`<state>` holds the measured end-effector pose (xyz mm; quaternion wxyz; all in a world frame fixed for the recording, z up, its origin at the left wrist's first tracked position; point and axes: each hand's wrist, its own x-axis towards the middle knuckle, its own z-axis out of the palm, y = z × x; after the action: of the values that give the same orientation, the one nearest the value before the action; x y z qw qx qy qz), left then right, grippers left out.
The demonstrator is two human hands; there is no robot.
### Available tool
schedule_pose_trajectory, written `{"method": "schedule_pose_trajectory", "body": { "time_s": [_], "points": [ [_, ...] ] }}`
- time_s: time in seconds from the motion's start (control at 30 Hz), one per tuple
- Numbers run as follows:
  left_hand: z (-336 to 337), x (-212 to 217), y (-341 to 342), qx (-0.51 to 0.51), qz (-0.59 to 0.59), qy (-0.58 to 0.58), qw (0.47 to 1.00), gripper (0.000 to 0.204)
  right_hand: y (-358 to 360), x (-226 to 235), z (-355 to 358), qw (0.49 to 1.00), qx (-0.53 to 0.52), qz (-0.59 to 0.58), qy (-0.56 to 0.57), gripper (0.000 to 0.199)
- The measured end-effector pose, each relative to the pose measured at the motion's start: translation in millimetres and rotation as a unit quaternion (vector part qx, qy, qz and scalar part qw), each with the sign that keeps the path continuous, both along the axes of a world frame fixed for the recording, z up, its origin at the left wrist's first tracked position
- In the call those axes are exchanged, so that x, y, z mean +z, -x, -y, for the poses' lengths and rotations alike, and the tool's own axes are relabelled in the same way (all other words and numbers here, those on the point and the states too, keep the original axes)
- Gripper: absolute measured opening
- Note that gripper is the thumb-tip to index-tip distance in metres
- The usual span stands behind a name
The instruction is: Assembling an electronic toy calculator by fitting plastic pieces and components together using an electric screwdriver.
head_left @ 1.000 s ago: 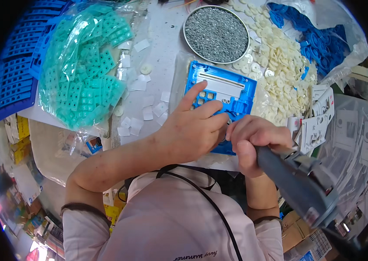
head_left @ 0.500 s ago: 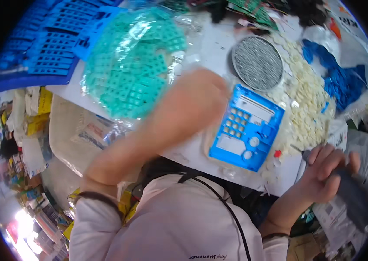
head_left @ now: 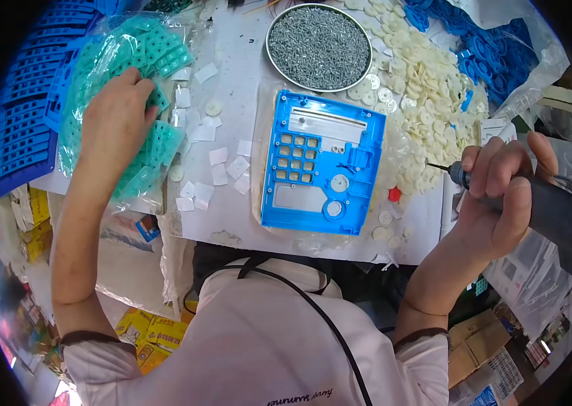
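My left hand [head_left: 115,122] is in the pile of green rubber keypads [head_left: 164,51] at the left, which lies in a clear plastic bag. Its fingers are bent down, with the thumb and fingertips closed about one keypad [head_left: 157,99]. In my right hand [head_left: 499,186] is a dark electric screwdriver [head_left: 556,227], held off the table with its thin bit pointing left. Between my hands lies a blue plastic phone housing [head_left: 323,196], inside up, with key holes and a long slot. Neither hand touches it.
A round tin [head_left: 318,47] full of small screws stands behind the housing. Many cream plastic discs [head_left: 428,101] spread to its right, with blue plastic parts [head_left: 502,57] in a bag beyond. Small white squares [head_left: 218,166] lie left of the housing. Blue panels [head_left: 19,101] are stacked far left.
My left hand has moved left, from beside the housing to the green keypads. My right hand still holds the screwdriver. The view has shifted, so the tabletop things sit further left and higher.
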<state>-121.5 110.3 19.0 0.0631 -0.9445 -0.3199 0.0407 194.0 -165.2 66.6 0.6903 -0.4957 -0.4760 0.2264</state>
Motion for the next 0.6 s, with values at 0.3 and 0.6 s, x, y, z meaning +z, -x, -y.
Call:
{"method": "schedule_pose_trajectory", "body": {
  "time_s": [0.3, 0.6],
  "points": [
    [49, 16, -20, -0.086, 0.188, 0.096, 0.974, 0.02, 21, -16, 3, 0.996, 0.057, -0.063, -0.015, 0.061],
    [156, -30, -74, -0.265, 0.251, 0.262, 0.893, 0.028, 59, -33, -2, 0.984, 0.127, -0.12, -0.024, 0.048]
  ]
}}
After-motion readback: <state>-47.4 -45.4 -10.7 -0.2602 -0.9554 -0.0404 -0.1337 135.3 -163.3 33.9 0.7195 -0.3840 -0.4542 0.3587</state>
